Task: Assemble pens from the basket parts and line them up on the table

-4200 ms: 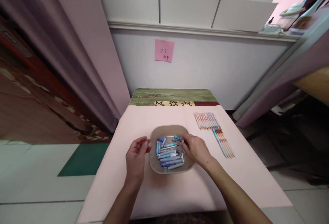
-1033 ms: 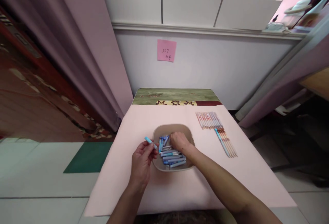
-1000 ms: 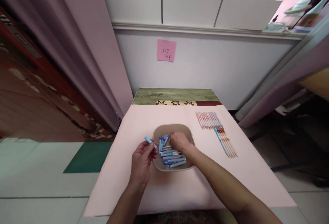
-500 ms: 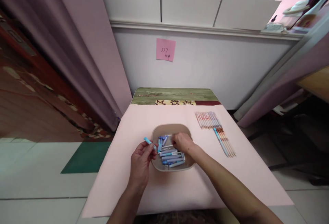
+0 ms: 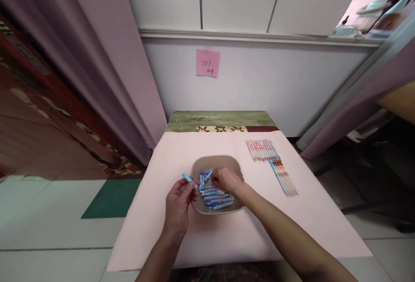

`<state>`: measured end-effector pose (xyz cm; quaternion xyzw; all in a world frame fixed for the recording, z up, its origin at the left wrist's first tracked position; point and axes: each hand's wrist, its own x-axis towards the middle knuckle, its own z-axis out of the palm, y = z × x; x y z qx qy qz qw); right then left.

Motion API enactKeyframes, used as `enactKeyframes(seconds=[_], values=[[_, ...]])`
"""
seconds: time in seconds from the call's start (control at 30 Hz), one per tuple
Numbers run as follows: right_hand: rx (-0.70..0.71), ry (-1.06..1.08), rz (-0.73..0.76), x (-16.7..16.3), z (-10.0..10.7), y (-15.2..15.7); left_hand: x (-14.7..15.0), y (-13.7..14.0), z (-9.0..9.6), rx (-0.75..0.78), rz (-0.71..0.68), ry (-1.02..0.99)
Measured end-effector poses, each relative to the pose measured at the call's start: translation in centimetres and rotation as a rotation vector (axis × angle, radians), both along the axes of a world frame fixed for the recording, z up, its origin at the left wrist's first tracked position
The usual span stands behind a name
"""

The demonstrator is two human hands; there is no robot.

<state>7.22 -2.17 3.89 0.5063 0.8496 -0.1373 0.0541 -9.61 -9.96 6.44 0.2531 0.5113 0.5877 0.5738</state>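
The left hand (image 5: 179, 200) is nearest to the camera, at the left rim of the bowl (image 5: 197, 207). Its fingers are closed on a light blue pen cap (image 5: 187, 178), and the cap's free end points up and to the left, outside the bowl. The right hand (image 5: 227, 180) reaches into the bowl from the right, with the fingers curled down among the blue pens and caps (image 5: 214, 196). I cannot tell from this view if they already pinch 1 piece or only touch the pile, because the hand covers its own fingertips.

To do this step well, I think the right hand should take only 1 pen body, near its middle, and lift it straight up, so that the pieces lying across each other do not come along or roll over the rim. The left hand should keep the cap steady with its open end turned to the right hand, so both parts can meet above the bowl; a piece that slips then falls back inside.

Further away, to the right, a row of finished pens (image 5: 271, 159) lies on the pink worktop (image 5: 168, 152), well apart from the bowl, with 1 blue pen (image 5: 277, 178) among the orange ones. Behind the worktop, a pink note (image 5: 208, 63) is stuck on the wall.
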Motion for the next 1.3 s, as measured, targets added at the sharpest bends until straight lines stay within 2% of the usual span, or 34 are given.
enactKeyframes(seconds=[0.27, 0.37, 0.47, 0.67, 0.77, 0.83, 0.93, 1.0, 1.13, 1.23, 1.3], values=[[-0.005, 0.007, 0.071, -2.9, -0.9, -0.1, -0.3, 0.2, 0.3, 0.013, 0.0, -0.022], [-0.006, 0.044, 0.072, -2.9, -0.9, 0.1, -0.4, 0.0, 0.3, 0.011, 0.015, -0.039], [0.014, 0.119, 0.034, -2.0, 0.1, -0.2, -0.3, -0.2, 0.5, 0.005, 0.017, -0.096], [0.04, 0.398, -0.103, 1.1, 2.7, -3.3, 1.0, -0.1, 1.7, -0.14, 0.021, -0.347], [-0.08, 0.78, -0.242, 1.9, 2.8, -5.1, 2.5, 0.1, 1.9, -0.175, -0.008, -0.442], [-0.081, 0.889, -0.336, 2.2, 2.6, -5.5, 3.5, 0.2, 1.7, -0.169, -0.03, -0.473], [0.102, 0.654, -0.392, 3.0, 2.3, -5.3, 3.9, 0.5, 1.6, -0.139, -0.021, -0.465], [0.161, 0.522, -0.382, 3.7, 2.0, -4.9, 3.4, 0.5, 1.6, -0.09, 0.009, -0.428], [0.136, 0.408, -0.338, 4.6, 1.3, -4.3, 1.6, 0.1, 1.7, 0.015, 0.101, -0.345], [0.102, 0.323, -0.273, 4.4, 1.0, -4.3, 1.0, -0.8, 1.3, 0.007, 0.126, -0.332], [0.058, 0.285, -0.178, 3.7, 1.0, -4.4, 1.0, -1.4, 0.9, -0.007, 0.101, -0.333]])
